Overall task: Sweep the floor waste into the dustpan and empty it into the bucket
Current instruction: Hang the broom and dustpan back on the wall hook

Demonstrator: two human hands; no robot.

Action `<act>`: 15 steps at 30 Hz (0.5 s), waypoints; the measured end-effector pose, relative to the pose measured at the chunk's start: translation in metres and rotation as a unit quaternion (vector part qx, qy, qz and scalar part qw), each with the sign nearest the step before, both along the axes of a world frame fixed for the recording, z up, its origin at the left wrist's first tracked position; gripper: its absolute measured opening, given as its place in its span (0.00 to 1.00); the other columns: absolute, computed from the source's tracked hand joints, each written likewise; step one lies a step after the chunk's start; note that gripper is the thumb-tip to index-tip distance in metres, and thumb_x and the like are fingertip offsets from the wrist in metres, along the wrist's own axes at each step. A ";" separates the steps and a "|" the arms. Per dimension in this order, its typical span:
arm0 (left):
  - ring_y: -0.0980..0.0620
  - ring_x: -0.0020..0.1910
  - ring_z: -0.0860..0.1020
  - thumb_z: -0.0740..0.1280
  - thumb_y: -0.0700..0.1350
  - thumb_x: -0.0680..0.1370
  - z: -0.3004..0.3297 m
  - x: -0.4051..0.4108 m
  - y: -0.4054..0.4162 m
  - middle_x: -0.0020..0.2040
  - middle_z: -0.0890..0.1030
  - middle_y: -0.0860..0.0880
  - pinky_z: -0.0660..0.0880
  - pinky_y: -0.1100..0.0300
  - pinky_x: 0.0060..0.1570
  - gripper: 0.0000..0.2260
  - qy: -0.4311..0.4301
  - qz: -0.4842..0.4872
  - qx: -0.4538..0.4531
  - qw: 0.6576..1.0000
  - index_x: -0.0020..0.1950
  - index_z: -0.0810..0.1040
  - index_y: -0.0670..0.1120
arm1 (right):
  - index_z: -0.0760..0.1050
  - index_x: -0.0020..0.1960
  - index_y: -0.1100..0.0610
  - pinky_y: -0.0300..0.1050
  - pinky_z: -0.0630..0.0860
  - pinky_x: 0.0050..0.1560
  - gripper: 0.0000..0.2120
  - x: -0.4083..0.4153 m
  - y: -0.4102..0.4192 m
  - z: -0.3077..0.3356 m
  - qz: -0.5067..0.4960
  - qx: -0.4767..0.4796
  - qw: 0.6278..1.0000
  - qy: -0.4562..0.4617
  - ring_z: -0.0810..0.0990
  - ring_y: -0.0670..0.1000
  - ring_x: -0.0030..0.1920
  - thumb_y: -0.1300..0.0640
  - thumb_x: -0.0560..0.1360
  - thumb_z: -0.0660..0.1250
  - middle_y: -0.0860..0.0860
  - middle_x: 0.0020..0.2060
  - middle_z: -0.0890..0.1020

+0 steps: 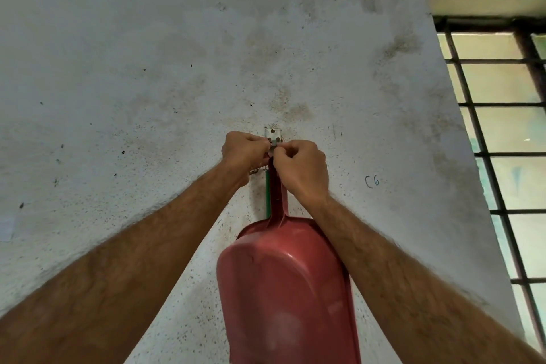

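A red plastic dustpan hangs flat against a stained white wall, pan down and handle up. Its handle top meets a small metal wall hook plate. My left hand and my right hand are both raised to the hook, with fingers curled and pinching the top of the dustpan handle from either side. A green stick, perhaps a broom handle, shows just behind the dustpan handle; the rest of it is hidden. No bucket or floor waste is in view.
The speckled, mould-stained wall fills most of the view. A barred window sits in a recess at the right. Blue scribbled marks are on the wall right of my hands.
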State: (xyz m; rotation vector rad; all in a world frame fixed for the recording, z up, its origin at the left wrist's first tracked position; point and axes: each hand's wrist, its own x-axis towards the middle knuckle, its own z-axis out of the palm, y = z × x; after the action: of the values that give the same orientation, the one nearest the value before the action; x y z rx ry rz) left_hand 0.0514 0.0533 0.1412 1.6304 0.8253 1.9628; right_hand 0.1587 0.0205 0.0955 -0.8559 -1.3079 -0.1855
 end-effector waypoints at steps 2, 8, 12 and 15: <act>0.46 0.42 0.85 0.73 0.32 0.73 0.001 0.000 0.000 0.45 0.85 0.41 0.83 0.56 0.38 0.06 0.014 0.025 0.006 1.000 0.40 0.83 0.42 | 0.84 0.49 0.46 0.42 0.79 0.37 0.10 0.002 -0.007 -0.005 -0.016 -0.005 0.999 -0.042 0.82 0.41 0.37 0.44 0.73 0.68 0.41 0.36 0.84; 0.48 0.37 0.85 0.75 0.35 0.73 -0.002 -0.001 -0.010 0.42 0.84 0.44 0.85 0.51 0.41 0.05 0.092 0.076 0.051 0.992 0.43 0.83 0.43 | 0.83 0.62 0.47 0.51 0.81 0.56 0.14 0.020 -0.003 -0.007 0.018 -0.044 0.992 -0.113 0.84 0.46 0.50 0.52 0.77 0.70 0.44 0.53 0.85; 0.54 0.31 0.83 0.73 0.36 0.76 -0.010 0.000 -0.015 0.43 0.84 0.42 0.82 0.62 0.32 0.04 0.106 0.094 0.073 0.987 0.51 0.82 0.40 | 0.83 0.60 0.48 0.43 0.79 0.58 0.13 0.030 0.001 -0.011 0.052 -0.049 0.992 -0.105 0.83 0.42 0.52 0.55 0.76 0.72 0.45 0.54 0.86; 0.51 0.35 0.84 0.72 0.37 0.77 -0.015 0.002 -0.015 0.49 0.83 0.43 0.83 0.59 0.34 0.05 0.099 0.096 0.078 0.987 0.52 0.80 0.40 | 0.84 0.60 0.48 0.40 0.80 0.52 0.12 0.030 0.003 -0.018 0.063 -0.038 0.993 -0.096 0.83 0.40 0.48 0.54 0.76 0.73 0.44 0.51 0.85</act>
State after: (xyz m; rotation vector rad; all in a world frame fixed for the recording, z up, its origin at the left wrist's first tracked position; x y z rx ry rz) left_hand 0.0537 0.0385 0.1257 1.9246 0.9549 2.0634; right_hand 0.1889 0.0233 0.0778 -0.8329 -1.5527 -0.1215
